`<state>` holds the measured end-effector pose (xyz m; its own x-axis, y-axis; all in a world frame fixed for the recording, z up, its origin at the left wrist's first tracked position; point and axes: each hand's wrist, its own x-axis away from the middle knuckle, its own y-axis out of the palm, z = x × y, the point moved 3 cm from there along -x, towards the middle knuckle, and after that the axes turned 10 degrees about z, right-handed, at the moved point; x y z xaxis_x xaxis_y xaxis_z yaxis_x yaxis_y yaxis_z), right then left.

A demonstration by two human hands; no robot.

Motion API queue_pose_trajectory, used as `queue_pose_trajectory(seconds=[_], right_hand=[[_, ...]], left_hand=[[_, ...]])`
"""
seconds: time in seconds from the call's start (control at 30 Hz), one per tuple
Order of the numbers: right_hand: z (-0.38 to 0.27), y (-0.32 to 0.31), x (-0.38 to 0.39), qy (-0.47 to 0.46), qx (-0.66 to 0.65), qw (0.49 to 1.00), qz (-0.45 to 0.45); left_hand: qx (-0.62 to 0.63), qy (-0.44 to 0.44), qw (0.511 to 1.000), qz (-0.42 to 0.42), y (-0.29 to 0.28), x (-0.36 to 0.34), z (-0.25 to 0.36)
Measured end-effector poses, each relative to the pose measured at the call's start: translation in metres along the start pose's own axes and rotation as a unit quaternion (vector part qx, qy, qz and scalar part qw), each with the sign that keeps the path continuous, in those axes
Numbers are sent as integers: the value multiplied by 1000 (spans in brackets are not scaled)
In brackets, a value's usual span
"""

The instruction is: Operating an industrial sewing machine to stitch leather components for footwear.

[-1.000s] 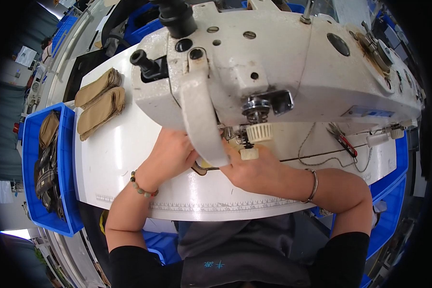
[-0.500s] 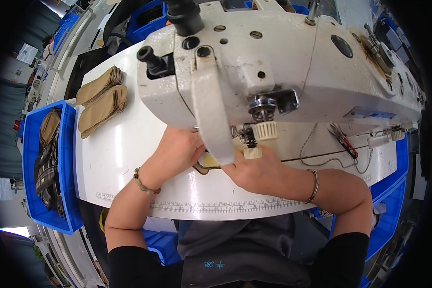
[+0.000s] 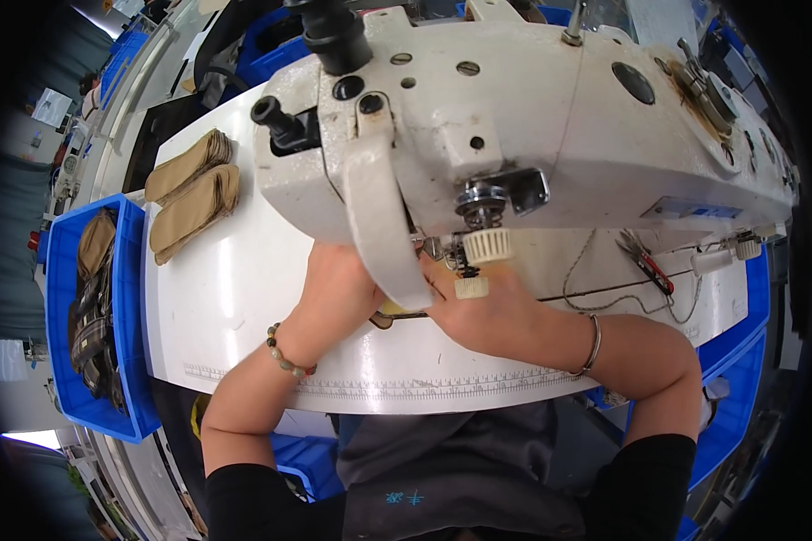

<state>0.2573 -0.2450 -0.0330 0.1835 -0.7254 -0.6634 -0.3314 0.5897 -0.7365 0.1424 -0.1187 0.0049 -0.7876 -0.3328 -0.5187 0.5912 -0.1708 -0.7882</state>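
Under the head of a white sewing machine (image 3: 460, 117) my two hands meet at a small tan and yellow fabric piece with a dark edge (image 3: 382, 322). My left hand (image 3: 338, 284) is closed at the left part of the piece, its fingertips hidden behind the machine's white lever (image 3: 379, 216). From the right, my right hand (image 3: 483, 307) grips the piece with bent fingers, partly covered by the ribbed cream tension knobs (image 3: 487, 245). Most of the fabric lies out of sight beneath the hands and the lever. The needle area is hidden too.
Two stacks of tan fabric pieces (image 3: 194, 207) lie at the table's left. A blue bin (image 3: 133, 361) with dark and tan cloth stands beyond that edge. Red-handled thread snips (image 3: 650, 266) and a loose cord (image 3: 595, 302) lie right. A printed ruler (image 3: 424, 391) follows the front edge.
My left hand has shifted slightly right, closer to my right hand, and covers more of the fabric piece. The machine appears slightly further left in view.
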Motion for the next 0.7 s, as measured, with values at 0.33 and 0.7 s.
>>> queue_pose_trajectory(seconds=[0.33,0.7], right_hand=[[3,-4,-4,46,-16,999,22],[10,-4,-4,16,-23,1000,-3]], left_hand=[[-22,-5,1000,-3,6,6,0],[-24,-2,999,-22,-5,9,2]])
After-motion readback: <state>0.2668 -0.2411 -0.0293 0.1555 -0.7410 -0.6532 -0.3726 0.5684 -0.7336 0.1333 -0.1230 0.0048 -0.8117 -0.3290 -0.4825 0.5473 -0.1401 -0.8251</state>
